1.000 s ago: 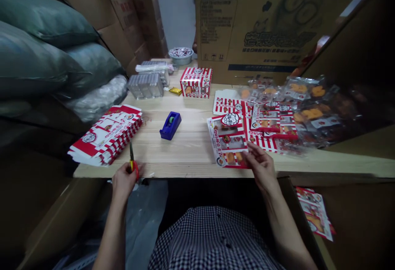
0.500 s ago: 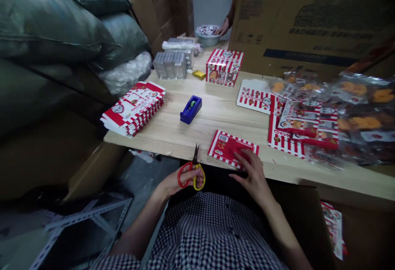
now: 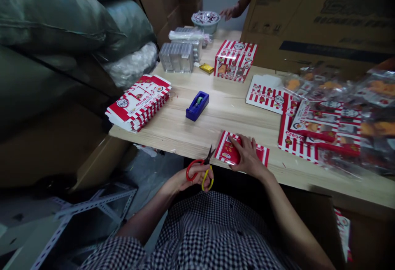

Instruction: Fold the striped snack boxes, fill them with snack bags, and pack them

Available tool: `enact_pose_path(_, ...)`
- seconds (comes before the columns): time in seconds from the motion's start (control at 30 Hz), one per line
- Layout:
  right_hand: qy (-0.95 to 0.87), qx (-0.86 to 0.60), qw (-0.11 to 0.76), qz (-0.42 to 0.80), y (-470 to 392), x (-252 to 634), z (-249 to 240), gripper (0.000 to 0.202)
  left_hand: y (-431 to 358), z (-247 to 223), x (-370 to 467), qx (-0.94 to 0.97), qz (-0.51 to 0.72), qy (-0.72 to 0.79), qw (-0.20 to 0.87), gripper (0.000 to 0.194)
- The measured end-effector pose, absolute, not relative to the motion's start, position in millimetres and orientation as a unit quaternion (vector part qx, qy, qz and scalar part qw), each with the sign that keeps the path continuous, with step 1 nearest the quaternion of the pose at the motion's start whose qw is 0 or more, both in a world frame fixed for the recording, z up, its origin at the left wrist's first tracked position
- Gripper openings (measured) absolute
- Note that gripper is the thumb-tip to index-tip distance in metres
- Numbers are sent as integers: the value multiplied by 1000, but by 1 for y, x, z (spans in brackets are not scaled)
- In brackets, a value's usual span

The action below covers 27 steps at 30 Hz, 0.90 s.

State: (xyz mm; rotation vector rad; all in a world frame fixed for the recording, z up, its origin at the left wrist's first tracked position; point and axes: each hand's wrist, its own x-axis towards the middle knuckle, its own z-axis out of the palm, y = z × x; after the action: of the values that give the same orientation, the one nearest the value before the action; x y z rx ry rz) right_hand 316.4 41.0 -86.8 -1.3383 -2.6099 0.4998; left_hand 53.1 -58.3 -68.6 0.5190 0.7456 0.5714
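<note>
**Scissors in L hand, R hand on red pack!**

Lower ctr now: L grips the handles, blades angled up; R fingers spread flat over pack at table edge. Blue tape disp. mid-frame.

I see scissors with one red loop, one yellow. Flat pack beside them: red, white-striped ends. Carton stack: red and white, striped edges. Tape dispenser deep blue, tape roll green. Sachet gold. Upright box striped red-white. Table pale, wood-grained. Shirt black-and-white checked.
</note>
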Motion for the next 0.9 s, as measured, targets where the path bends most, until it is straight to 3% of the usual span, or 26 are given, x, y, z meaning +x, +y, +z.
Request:
enact_pose_path(0.4, -868, -445, 133, 178, 21, 325, -73, 107, -69, -41, 56, 336, 253, 362, 832, 41)
enact_pose_path(0.57, -852, -467, 156, 175, 13, 324, -65, 107, -81, -33, 62, 517, 197, 505, 663, 41)
enact_pose_path(0.67, -839, -483, 183, 172, 8, 325, -60, 110, -90, -30, 68, 578, 223, 586, 523, 35)
enact_pose_path(0.73, -837, -482, 193, 174, 4, 327, -56, 109, -93, -24, 71, 592, 232, 601, 485, 32)
enact_pose_path(0.8, -839, -477, 192, 176, 0, 330, -50, 107, -93, -15, 72, 583, 222, 592, 510, 35)
enact_pose_path(0.9, -849, -465, 184, 169, -7, 333, -39, 106, -88, -6, 67, 485, 208, 481, 700, 37)
